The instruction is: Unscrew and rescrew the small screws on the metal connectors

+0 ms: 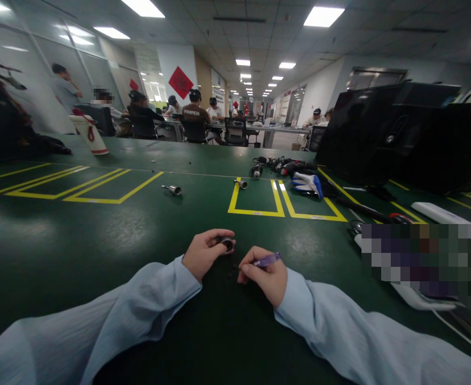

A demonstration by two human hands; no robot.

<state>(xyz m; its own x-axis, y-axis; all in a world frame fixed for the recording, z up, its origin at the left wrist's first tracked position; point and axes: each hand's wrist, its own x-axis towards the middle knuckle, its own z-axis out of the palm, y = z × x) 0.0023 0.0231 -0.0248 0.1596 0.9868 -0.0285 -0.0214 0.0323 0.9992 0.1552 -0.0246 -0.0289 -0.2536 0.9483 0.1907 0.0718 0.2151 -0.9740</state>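
Observation:
My left hand is closed around a short metal cylinder, its round open end turned toward me. Just to the right, my right hand grips a purple pen-like tool with a clear barrel; its tip by the fingers is too small to make out. Between the hands, small dark ring-like parts lie on the green tabletop. Farther forward, a metal socket-like piece with a thin shank lies on its side, and a similar metal piece rests inside a yellow taped box.
Yellow tape outlines mark the table. Blue-and-white gloves and a tangle of dark cables and tools lie at right center. A white cup stands at the far left, a black case at right. Several people sit beyond the table.

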